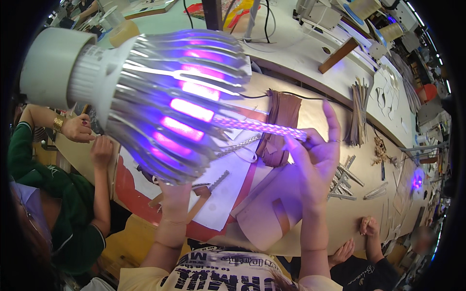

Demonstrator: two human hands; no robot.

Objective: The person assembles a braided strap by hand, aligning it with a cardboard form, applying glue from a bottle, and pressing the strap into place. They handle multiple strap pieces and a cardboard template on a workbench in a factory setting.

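Glowing violet, a finned lamp (160, 102) is shining on the braided strip (259, 127) the right hand (315, 162) is pinching beneath it; left hand (175, 191), behind the lamp, grip unclear.

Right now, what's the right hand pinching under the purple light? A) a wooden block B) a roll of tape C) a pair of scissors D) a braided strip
D: the right hand pinches one end of a braided strip, whose other end runs in under the glowing lamp that the left hand holds up from below.
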